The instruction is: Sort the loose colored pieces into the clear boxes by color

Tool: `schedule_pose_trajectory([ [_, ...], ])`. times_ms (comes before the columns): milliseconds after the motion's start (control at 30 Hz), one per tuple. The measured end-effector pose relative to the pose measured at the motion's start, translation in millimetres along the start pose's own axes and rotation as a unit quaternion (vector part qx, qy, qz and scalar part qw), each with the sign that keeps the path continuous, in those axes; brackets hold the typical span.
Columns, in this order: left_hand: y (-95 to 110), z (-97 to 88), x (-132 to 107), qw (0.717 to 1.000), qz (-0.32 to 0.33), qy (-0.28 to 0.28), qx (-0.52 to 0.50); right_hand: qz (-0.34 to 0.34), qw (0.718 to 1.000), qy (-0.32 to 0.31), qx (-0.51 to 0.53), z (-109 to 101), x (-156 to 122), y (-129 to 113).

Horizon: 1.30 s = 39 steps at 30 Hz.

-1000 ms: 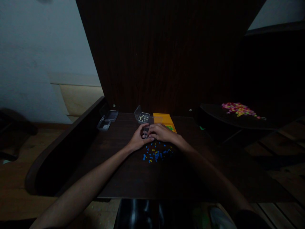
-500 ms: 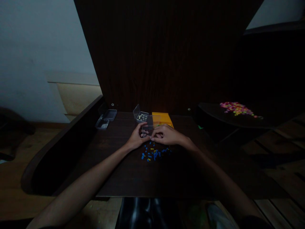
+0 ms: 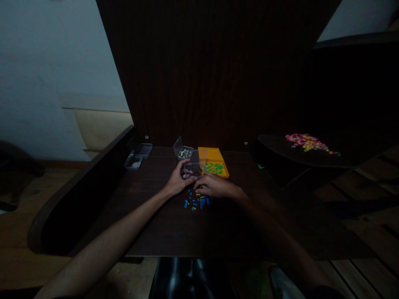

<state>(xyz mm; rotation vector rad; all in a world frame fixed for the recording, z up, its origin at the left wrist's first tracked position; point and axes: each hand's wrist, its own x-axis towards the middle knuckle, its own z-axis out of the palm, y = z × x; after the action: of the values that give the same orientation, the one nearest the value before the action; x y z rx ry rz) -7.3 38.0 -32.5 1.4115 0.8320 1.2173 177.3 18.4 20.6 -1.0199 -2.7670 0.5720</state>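
Observation:
My left hand [image 3: 179, 179] grips the left side of a clear plastic box [image 3: 198, 157] whose lid stands open; small pinkish and brown pieces show inside. Just in front of that box, my right hand [image 3: 213, 185] is closed with its fingertips low over the pile; whether they pinch a piece is too small to make out. Blue and yellow small pieces [image 3: 195, 203] lie scattered on the dark wooden table below the hands. Behind the right hand is an open orange box [image 3: 213, 154] with green pieces [image 3: 215, 167] in it.
Beyond my left hand stands a small clear box [image 3: 186, 153] with pale pieces. Another open clear box [image 3: 134, 162] sits at the left by the raised side board [image 3: 84, 191]. A heap of pink and yellow beads [image 3: 308, 142] lies on a dark ledge at the right.
My right hand has drawn back from the clear box toward the blue and yellow pieces, uncovering the green pieces in the orange box. The left hand keeps its hold.

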Motion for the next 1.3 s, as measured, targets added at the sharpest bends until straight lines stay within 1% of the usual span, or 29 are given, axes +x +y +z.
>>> schedule_pose_trajectory([
  [200,1,0.9,0,1.0,-0.004,0.001,-0.004,0.011,1.0,-0.004,-0.021,0,-3,0],
  [500,-1,-0.4,1,1.0,0.004,0.002,0.008,0.038,0.999,0.008,0.024,5,-2,5],
  [633,-2,-0.4,1,1.0,0.004,0.0,0.003,0.044,0.999,0.014,0.028,6,-2,5],
  [800,-1,-0.9,1,1.0,0.0,0.003,0.001,0.054,0.998,0.014,0.002,7,-1,2],
  [1067,-2,-0.7,1,1.0,0.003,0.009,0.006,0.032,0.998,0.02,-0.046,10,-4,3],
  [1300,-3,-1.0,1,1.0,0.002,0.005,0.009,0.037,0.997,0.028,-0.064,11,-7,2],
])
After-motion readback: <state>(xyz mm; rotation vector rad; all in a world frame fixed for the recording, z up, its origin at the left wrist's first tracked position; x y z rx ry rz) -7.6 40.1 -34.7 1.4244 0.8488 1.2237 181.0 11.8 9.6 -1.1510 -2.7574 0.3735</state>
